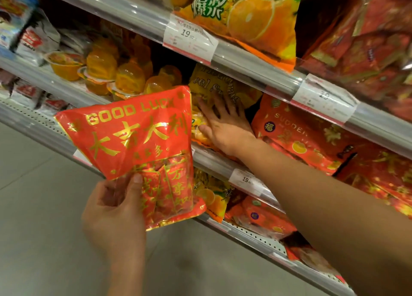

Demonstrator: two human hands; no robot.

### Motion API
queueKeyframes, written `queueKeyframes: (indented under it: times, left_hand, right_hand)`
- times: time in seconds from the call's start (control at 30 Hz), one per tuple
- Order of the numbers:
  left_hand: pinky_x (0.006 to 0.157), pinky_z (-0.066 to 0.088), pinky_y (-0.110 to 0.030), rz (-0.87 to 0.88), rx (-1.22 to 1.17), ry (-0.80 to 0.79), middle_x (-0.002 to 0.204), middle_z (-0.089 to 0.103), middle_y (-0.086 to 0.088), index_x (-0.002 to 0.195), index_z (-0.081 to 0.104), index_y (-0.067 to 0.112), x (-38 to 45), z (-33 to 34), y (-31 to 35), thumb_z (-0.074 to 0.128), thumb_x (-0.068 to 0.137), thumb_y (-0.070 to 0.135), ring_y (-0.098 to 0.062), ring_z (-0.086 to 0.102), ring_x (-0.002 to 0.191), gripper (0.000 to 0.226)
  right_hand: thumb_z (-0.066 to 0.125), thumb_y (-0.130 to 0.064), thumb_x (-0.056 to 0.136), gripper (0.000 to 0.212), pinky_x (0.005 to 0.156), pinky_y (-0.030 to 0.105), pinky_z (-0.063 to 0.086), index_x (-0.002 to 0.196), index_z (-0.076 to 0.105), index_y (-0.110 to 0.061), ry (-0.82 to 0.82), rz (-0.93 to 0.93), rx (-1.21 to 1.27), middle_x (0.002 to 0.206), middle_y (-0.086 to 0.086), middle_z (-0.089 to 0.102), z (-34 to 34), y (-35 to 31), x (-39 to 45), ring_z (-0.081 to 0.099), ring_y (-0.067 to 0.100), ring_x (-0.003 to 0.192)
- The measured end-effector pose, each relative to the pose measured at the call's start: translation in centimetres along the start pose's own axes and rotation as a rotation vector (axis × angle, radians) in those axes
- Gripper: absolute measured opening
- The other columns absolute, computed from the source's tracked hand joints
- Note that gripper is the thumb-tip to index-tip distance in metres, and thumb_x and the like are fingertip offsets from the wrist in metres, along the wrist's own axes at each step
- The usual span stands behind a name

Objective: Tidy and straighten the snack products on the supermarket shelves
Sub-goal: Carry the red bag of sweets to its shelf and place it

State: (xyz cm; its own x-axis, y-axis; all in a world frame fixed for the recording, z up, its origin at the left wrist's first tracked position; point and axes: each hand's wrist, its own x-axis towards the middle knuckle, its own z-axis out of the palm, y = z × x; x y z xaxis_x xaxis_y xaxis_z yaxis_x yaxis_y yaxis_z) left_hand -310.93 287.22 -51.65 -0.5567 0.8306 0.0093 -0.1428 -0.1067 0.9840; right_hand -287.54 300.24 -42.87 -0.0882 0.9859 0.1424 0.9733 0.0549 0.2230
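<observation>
My left hand (116, 206) grips the lower corner of a red "GOOD LUCK" snack bag (138, 139) with gold characters, holding it up in front of the middle shelf. My right hand (223, 122) reaches onto that shelf, fingers spread flat against a yellow snack bag (211, 84) that stands there. To the right of the yellow bag lies a red-orange bag (296, 135) printed with oranges.
Orange jelly cups (124, 77) crowd the shelf left of the yellow bag. The shelf above carries an orange-printed bag (252, 17) and red bags (374, 41). Price tags (189, 39) hang on the shelf rails. More yellow and red bags (256, 215) fill the lower shelf. Grey floor (40, 206) lies at the left.
</observation>
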Motion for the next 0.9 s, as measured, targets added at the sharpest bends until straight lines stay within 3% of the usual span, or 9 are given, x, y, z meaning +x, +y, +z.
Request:
queueKeyframes:
  times: [0.13,0.27,0.37,0.47,0.57,0.67,0.8,0.9]
  left_hand:
    - [0.073,0.055,-0.032,0.031,-0.048,-0.014,0.080,0.074,0.022,0.075,0.062,0.024,-0.8,-0.6,1.6,0.081,0.086,0.024,0.003,0.066,0.074,0.022]
    - [0.078,0.057,-0.036,0.033,-0.024,-0.008,0.081,0.075,0.020,0.077,0.064,0.024,-1.1,-0.9,2.5,0.081,0.085,0.029,-0.002,0.068,0.078,0.020]
    - [0.082,0.059,-0.045,0.031,-0.021,-0.052,0.084,0.075,0.016,0.079,0.067,0.028,-1.4,-0.4,3.2,0.081,0.085,0.029,-0.009,0.071,0.082,0.016]
    - [0.079,0.058,-0.044,0.015,-0.053,-0.109,0.084,0.074,0.005,0.084,0.067,0.021,-2.2,0.6,3.8,0.080,0.085,0.029,-0.014,0.069,0.079,0.015]
    - [0.072,0.052,-0.039,0.001,-0.071,-0.175,0.078,0.069,-0.002,0.073,0.057,0.023,-4.0,1.9,3.9,0.078,0.084,0.034,-0.018,0.062,0.073,0.027]
    - [0.074,0.054,-0.041,-0.003,-0.102,-0.253,0.083,0.070,-0.007,0.072,0.056,0.024,-6.0,3.0,3.7,0.076,0.082,0.041,-0.020,0.066,0.077,0.028]
    - [0.065,0.053,-0.046,0.032,-0.061,-0.351,0.075,0.065,-0.016,0.075,0.058,0.022,-8.1,3.9,3.7,0.075,0.078,0.053,-0.020,0.060,0.071,0.036]
    - [0.061,0.053,-0.036,0.048,0.006,-0.456,0.069,0.068,0.005,0.074,0.062,0.029,-10.0,4.6,4.3,0.074,0.070,0.058,-0.009,0.060,0.065,0.032]
  right_hand:
    - [0.035,-0.062,0.100,0.071,0.123,0.060,0.003,0.158,-0.004,-0.045,0.007,0.004,-0.049,0.170,0.005,0.000,-0.2,-0.2,-0.4,-0.003,0.035,0.156]
    - [0.046,-0.051,0.099,0.072,0.121,0.062,0.016,0.159,0.008,-0.038,0.059,0.028,-0.023,0.167,0.011,0.016,-1.3,-2.0,-2.9,0.011,0.038,0.154]
    - [0.046,-0.042,0.096,0.055,0.102,0.053,0.047,0.148,0.041,-0.023,0.154,-0.081,0.173,0.149,0.009,0.046,-2.6,-1.8,-7.4,0.049,0.035,0.131]
    - [0.046,-0.029,0.097,0.038,0.094,0.044,0.051,0.130,0.058,-0.016,0.109,-0.122,0.584,0.127,0.001,0.064,-3.5,-0.4,-12.9,0.062,0.020,0.115]
    - [0.054,-0.026,0.092,0.039,0.101,0.045,0.050,0.131,0.056,-0.023,-0.076,0.025,1.052,0.127,-0.005,0.066,-3.7,0.3,-17.5,0.062,0.013,0.119]
    - [0.066,-0.041,0.086,0.054,0.105,0.047,0.050,0.136,0.049,-0.028,-0.099,0.136,1.325,0.133,-0.004,0.063,-4.1,0.8,-20.4,0.062,0.014,0.122]
    - [0.077,-0.060,0.076,0.082,0.108,0.044,0.048,0.146,0.040,-0.037,-0.066,0.267,1.428,0.142,-0.012,0.058,-5.0,1.7,-22.5,0.058,0.008,0.129]
    - [0.082,-0.062,0.070,0.090,0.108,0.042,0.048,0.146,0.038,-0.041,-0.007,0.375,1.425,0.139,-0.019,0.059,-4.8,2.3,-23.6,0.058,0.003,0.127]
